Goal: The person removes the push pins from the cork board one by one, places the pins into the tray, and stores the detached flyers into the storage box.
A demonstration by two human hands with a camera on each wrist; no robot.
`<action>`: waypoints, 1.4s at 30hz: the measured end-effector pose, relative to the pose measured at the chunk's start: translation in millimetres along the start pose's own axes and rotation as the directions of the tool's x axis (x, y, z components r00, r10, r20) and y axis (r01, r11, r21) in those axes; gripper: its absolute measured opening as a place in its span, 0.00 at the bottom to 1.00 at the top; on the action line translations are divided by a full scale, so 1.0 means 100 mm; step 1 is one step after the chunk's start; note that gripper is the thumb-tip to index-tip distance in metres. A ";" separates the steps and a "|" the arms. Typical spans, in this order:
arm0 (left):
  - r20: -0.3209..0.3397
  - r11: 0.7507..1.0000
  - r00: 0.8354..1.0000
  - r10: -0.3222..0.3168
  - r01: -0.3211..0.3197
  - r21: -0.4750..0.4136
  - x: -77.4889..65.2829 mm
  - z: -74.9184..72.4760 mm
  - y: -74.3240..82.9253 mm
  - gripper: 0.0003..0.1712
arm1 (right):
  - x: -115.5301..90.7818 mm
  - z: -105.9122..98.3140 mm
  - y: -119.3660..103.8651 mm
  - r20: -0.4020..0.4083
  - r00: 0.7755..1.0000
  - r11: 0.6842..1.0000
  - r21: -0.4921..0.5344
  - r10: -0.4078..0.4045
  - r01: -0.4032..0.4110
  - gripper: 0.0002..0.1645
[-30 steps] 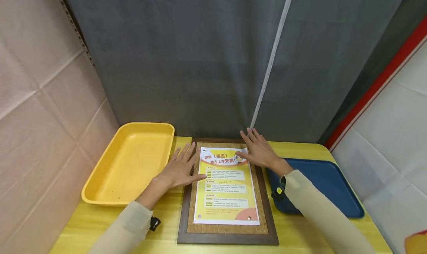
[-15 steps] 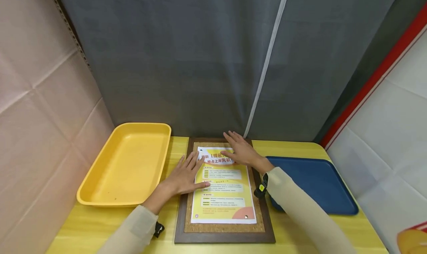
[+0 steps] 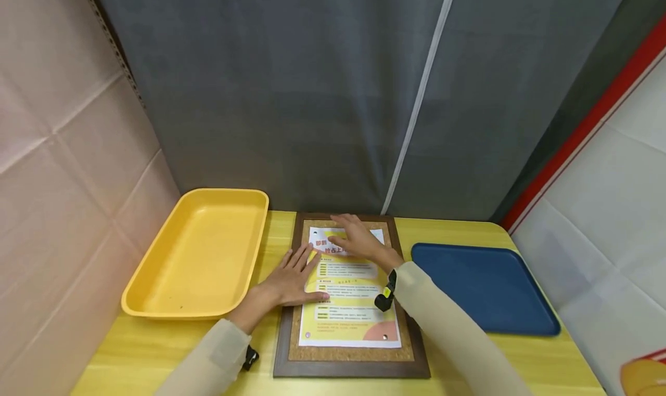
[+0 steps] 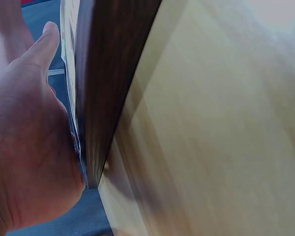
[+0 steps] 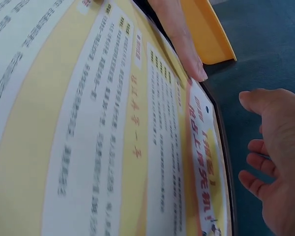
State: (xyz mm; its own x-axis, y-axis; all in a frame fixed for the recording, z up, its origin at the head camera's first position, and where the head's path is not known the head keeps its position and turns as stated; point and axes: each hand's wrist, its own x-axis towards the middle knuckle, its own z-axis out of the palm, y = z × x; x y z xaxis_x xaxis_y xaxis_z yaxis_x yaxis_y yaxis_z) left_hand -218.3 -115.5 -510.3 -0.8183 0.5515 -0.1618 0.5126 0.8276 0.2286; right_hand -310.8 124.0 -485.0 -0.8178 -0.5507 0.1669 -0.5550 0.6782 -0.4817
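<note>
Spreads empty left hand (image 3: 289,280) over left edge of pinned, printed poster (image 3: 346,304), atop framed corkboard (image 3: 351,368) on worktop (image 3: 130,355); holds empty, loosely bent right hand (image 3: 360,241) above poster's heading.

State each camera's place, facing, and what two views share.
Head: on the head, facing forward and down at the yellow paper sheet on a brown-framed cork board; beige sleeves, left hand, right hand show.
Left wrist: on that wrist, facing along the board's side; mainly left hand shows.
Right wrist: on that wrist, across the sheet; both hands show.
Shared, head/right wrist: sheet, yellow rectangular tray.
</note>
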 end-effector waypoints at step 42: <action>0.044 1.000 0.999 -0.010 0.009 0.011 -0.01 0.07 0.02 0.69 | 0.34 0.58 -0.07 -0.156 0.958 0.967 0.124 0.240 -0.223 0.07</action>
State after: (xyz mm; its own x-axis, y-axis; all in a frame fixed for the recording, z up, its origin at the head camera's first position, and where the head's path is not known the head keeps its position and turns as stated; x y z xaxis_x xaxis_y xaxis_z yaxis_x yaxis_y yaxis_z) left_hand -215.1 -113.5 -516.4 -0.8109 0.5476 -0.2065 0.5079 0.8338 0.2165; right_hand -325.9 71.6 -525.9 -0.9407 -0.2889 0.1779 -0.3359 0.7182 -0.6093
